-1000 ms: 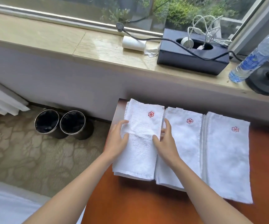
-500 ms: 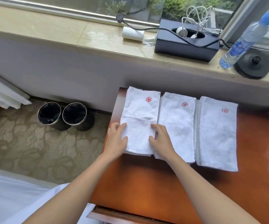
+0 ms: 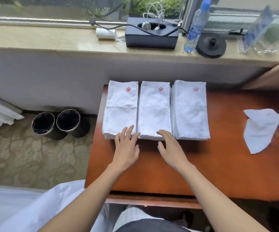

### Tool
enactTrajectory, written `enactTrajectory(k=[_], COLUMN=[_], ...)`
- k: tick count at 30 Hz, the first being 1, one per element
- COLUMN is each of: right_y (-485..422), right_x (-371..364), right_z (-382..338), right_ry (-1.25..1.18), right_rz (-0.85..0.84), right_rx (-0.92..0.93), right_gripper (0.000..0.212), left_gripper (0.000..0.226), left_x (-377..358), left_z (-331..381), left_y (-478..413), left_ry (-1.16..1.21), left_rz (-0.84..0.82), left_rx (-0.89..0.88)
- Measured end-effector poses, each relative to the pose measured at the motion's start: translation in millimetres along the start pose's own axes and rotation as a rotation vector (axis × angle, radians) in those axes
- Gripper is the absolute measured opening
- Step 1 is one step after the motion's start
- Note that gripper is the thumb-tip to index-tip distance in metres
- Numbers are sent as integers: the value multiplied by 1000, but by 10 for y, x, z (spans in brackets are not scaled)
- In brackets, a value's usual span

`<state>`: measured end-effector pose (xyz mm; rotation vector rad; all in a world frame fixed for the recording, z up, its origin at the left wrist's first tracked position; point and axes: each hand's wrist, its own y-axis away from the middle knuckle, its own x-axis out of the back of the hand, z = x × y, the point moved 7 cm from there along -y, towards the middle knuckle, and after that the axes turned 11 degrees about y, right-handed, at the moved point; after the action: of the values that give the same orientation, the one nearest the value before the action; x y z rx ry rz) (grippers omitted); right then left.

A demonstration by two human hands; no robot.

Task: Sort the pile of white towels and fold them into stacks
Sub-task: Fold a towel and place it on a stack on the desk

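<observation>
Three stacks of folded white towels with red flower marks lie side by side at the far edge of the wooden table (image 3: 219, 164): the left stack (image 3: 121, 109), the middle stack (image 3: 153, 109) and the right stack (image 3: 190, 109). My left hand (image 3: 127, 146) lies flat with straight fingers, its fingertips touching the near edge of the left stack. Beside it, my right hand (image 3: 170, 146) is spread with its fingertips on the near edge of the middle stack. Neither hand holds anything. Unfolded white towels (image 3: 261, 129) lie loose at the table's right side.
On the window sill (image 3: 51, 41) stand a black box with cables (image 3: 151, 36), a paper roll (image 3: 105, 33), a water bottle (image 3: 196, 27) and a black kettle base (image 3: 211, 45). Two dark bins (image 3: 56, 123) stand on the carpet left of the table. White bedding (image 3: 9, 206) lies at lower left.
Both hands have slid off the left stack toward me and now rest at the stacks' near edges. The camera has pulled back, bringing the loose towels on the right into view.
</observation>
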<state>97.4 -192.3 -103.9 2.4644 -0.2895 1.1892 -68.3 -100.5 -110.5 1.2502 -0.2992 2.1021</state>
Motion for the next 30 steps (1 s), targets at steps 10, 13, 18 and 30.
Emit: enactTrajectory(k=[10,13,18,30], right_y=[1495,1969,2685,2764], right_x=[996,1213,1612,2150], right_z=[1814,2318,3082,4191], right_ry=[36,25,-44,-77], right_rz=[125,135,252,256], right_rx=[-176,-181,-288,-408], right_gripper=[44,43,41,41], left_gripper=[59,55,52,58], left_x=[-1135,-1439,-1891,-2664], left_z=[1980,2535,3488,4489], left_y=[434,651,813,286], left_ry=[-115,-132,-152,-272], left_rz=[-140,-146,-190,-265], left_rx=[-214,-242,-369,-505])
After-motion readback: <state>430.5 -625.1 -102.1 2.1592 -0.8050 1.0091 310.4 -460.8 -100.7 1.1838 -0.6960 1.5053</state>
